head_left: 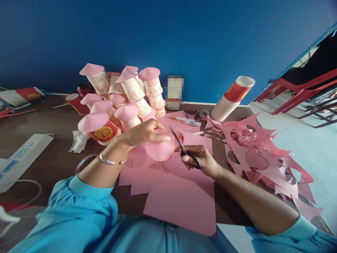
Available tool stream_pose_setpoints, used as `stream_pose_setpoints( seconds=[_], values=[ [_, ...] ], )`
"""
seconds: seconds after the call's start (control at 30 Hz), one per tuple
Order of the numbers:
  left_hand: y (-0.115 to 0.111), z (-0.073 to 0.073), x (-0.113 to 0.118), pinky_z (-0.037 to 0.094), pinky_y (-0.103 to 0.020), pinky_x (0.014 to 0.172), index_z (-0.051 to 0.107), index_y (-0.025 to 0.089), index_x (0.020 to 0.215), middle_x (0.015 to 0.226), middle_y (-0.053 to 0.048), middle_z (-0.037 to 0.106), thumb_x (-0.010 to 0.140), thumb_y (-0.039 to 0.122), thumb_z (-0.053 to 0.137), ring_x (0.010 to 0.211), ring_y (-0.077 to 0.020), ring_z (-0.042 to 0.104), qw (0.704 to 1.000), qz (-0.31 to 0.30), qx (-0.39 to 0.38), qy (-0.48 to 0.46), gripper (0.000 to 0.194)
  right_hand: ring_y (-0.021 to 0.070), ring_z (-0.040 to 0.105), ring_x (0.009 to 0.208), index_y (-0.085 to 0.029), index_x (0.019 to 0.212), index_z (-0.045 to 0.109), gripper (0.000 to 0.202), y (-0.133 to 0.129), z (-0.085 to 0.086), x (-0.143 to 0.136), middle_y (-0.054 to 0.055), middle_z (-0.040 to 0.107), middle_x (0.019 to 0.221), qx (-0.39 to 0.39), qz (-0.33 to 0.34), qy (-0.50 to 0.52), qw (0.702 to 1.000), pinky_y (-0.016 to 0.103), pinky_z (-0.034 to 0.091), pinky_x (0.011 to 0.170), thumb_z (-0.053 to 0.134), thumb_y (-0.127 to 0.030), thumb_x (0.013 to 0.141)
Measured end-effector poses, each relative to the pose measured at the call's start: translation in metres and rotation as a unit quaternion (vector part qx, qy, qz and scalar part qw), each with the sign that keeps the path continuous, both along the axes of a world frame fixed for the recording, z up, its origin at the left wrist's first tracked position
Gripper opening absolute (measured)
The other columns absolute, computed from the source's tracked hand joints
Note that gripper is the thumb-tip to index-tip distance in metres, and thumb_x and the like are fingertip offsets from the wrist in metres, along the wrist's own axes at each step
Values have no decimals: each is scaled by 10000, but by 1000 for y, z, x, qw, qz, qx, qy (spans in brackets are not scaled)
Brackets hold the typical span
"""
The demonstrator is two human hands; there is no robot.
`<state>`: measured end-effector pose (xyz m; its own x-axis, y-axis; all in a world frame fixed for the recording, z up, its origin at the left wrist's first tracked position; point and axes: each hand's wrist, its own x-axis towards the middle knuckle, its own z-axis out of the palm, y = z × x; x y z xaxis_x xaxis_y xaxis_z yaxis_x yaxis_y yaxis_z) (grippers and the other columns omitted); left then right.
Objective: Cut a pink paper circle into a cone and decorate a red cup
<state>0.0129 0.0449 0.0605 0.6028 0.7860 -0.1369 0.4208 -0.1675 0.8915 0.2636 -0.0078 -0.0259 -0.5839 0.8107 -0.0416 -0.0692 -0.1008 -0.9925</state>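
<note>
Pinched between the thumb and fingers of my left hand (151,133) is a round pink paper disc (159,150), its edge outlined in a darker tone. My right hand (201,160) grips black-handled scissors (193,160), fingers in the loops. The slim metal blades point up and away, just right of the disc; whether they touch its edge I cannot tell. Beneath both hands lie overlapping pink paper sheets (181,203). A pen with a white and blue barrel (191,122) rests on the paper beyond the hands.
Decorated paper cups with pink cone tops (126,112) crowd the back left. At the back right leans a stack of cups (229,103) beside a tape roll (204,113). Cut pink scraps (258,158) heap at the right; a power strip (25,153) lies left. A blue wall (168,38) stands behind.
</note>
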Motion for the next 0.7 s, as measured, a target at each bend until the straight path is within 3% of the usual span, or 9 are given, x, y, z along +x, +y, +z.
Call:
stream_pose_setpoints(
  seconds=[0.17,0.47,0.7],
  values=[
    [-1,0,2,183,-303,561,348,201,567,608,46,264,882,398,670,577,-96,237,1000,-12,-6,-1,492,110,505,522,-130,1083,742,584,3,-12,-1,-18,615,608,-28,-34,65,997,258,378,528,778,-661,842],
    [-3,2,7,184,-301,571,272,210,588,619,51,249,900,395,674,586,-91,247,999,25,5,-27,541,125,542,571,-159,895,680,504,1,-10,-4,4,645,651,-3,-41,51,998,268,390,556,753,-656,866],
    [-5,2,7,167,-297,562,295,206,597,623,52,256,911,399,671,578,-86,247,997,56,-12,-46,526,144,587,635,-156,1095,696,551,-6,-10,-5,9,646,709,24,-49,25,998,274,432,587,781,-640,848]
  ],
)
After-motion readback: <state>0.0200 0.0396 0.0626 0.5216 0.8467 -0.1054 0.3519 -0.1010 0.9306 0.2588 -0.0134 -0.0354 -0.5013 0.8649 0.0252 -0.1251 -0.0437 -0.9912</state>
